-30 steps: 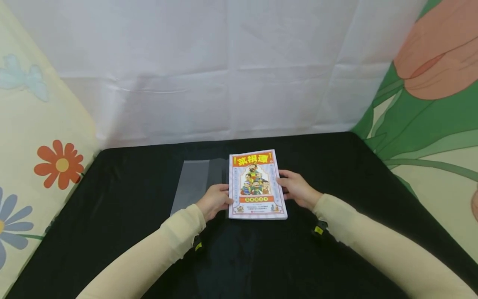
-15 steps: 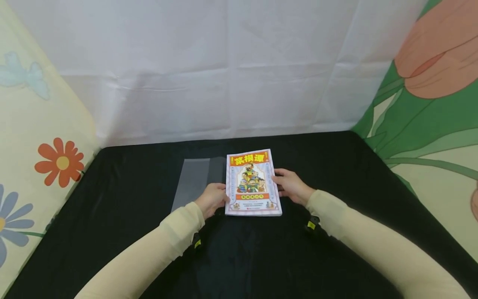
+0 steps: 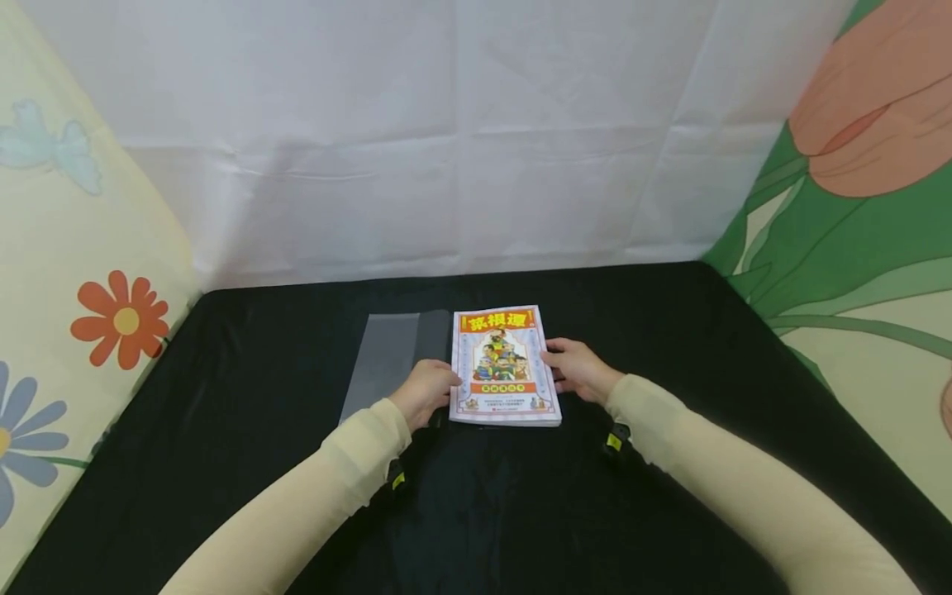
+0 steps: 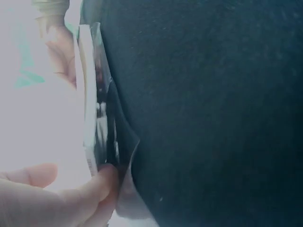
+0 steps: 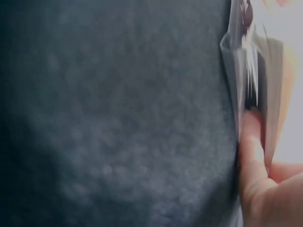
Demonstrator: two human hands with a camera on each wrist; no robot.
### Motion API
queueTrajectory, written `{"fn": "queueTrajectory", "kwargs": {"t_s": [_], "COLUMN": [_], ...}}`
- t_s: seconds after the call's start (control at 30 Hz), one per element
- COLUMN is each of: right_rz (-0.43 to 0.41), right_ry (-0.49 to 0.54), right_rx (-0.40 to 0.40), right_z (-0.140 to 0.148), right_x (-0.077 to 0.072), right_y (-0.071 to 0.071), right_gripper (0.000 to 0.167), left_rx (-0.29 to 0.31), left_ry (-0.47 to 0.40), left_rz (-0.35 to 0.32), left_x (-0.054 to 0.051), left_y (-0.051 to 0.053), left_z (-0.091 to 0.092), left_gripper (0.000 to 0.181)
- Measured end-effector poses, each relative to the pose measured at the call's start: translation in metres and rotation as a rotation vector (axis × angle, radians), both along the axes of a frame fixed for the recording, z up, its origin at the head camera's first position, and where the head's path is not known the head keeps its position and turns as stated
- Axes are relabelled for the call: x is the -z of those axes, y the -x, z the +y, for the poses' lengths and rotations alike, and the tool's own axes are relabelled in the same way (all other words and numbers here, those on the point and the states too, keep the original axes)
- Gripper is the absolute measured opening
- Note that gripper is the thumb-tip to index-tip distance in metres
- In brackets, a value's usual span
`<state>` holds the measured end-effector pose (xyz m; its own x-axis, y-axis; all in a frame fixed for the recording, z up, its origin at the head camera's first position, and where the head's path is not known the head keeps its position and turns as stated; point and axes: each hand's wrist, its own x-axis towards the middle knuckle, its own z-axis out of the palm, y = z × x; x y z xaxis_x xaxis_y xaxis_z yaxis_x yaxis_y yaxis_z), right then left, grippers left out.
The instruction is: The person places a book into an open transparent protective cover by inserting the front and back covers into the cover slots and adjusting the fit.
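A book [image 3: 505, 364] with a red and yellow title band lies face up at the middle of the table. Its left edge is held by my left hand [image 3: 426, 392], thumb on the cover and fingers below in the left wrist view. My right hand [image 3: 583, 369] grips the right edge; in the right wrist view a finger [image 5: 252, 137] reaches under the pages [image 5: 271, 94], above a clear sheet [image 5: 234, 71]. Left of the book a clear plastic cover [image 3: 381, 355] with a dark strip [image 3: 432, 335] lies flat, partly behind my left hand.
Black cloth [image 3: 476, 512] covers the table. A white curtain [image 3: 446, 149] hangs behind its far edge. Printed flower panels stand at the left [image 3: 45, 248] and at the right [image 3: 878, 281].
The book has moved a little to the left and come down flatter over the dark strip's right side. My right hand has shifted left with it; both hands keep their hold.
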<state>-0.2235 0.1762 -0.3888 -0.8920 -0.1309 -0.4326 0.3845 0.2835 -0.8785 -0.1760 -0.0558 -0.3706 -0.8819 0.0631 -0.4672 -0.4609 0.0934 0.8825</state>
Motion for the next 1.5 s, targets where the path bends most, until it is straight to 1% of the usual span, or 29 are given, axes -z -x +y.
{"fn": "queueTrajectory", "kwargs": {"t_s": [0.13, 0.23, 0.4, 0.6, 0.77, 0.9, 1.13, 1.23, 1.37, 1.5], "right_rz": [-0.003, -0.002, 0.020, 0.025, 0.028, 0.029, 0.027, 0.032, 0.030, 0.022], "right_ry": [-0.032, -0.050, -0.091, -0.110, -0.103, -0.093, -0.096, -0.099, -0.095, -0.085], "right_rx": [-0.009, -0.016, -0.037, -0.033, -0.039, -0.043, -0.053, -0.058, -0.066, -0.062], "right_z": [0.000, 0.000, -0.002, -0.003, -0.002, -0.002, -0.001, -0.002, -0.002, 0.000], "right_x": [0.000, 0.000, 0.000, 0.000, 0.000, -0.001, -0.002, -0.003, -0.003, -0.002], "right_y": [0.003, 0.003, 0.004, 0.004, 0.003, 0.003, 0.002, 0.002, 0.002, 0.002], "right_gripper": [0.042, 0.036, 0.030, 0.032, 0.030, 0.029, 0.030, 0.030, 0.030, 0.030], "left_rx": [0.003, 0.006, 0.021, 0.038, 0.049, 0.063, 0.093, 0.120, 0.133, 0.147], "left_ry": [-0.013, -0.036, -0.045, -0.059, -0.053, -0.047, -0.052, -0.056, -0.046, -0.008], "left_rz": [0.016, 0.019, 0.008, 0.020, 0.028, 0.050, 0.059, 0.067, 0.066, 0.079], "left_x": [-0.003, -0.002, -0.004, -0.007, -0.006, -0.004, -0.003, -0.005, -0.010, -0.014], "left_y": [-0.002, -0.003, -0.003, -0.005, -0.008, -0.009, -0.009, -0.008, -0.007, -0.006], "left_z": [-0.003, -0.005, -0.006, -0.005, -0.009, -0.010, -0.012, -0.016, -0.025, -0.031], "left_gripper": [0.052, 0.051, 0.049, 0.050, 0.049, 0.047, 0.046, 0.047, 0.046, 0.048]}}
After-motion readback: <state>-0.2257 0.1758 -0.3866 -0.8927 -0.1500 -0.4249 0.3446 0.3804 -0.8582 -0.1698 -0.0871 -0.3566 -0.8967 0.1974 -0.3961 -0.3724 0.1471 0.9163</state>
